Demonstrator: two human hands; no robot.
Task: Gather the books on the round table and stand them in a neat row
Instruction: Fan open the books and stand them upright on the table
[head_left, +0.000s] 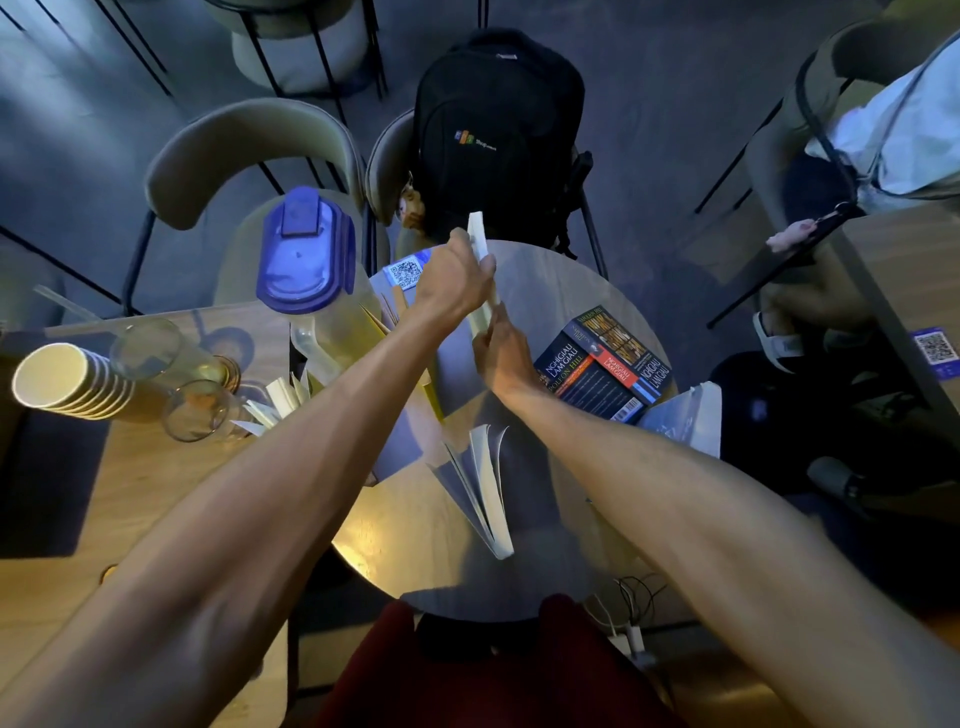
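Observation:
Above the far half of the round table (561, 280), my left hand (452, 286) grips the upper part of a thin pale book (479, 244) held on edge. My right hand (501, 353) grips the same book's lower end. Nearer me, another book (488, 493) stands on the table with its pages fanned open. To the right, a pile of dark books (605, 364) with red, blue and orange covers lies flat. A pale book or packet (685, 421) sits at the table's right edge.
A blue-lidded plastic pitcher (311, 270), two glasses (156, 353), stacked paper cups (57, 382) and a holder of yellow and white papers (280, 400) crowd the wooden table on the left. A black backpack (498, 135) rests on the chair behind. Another person sits at the right.

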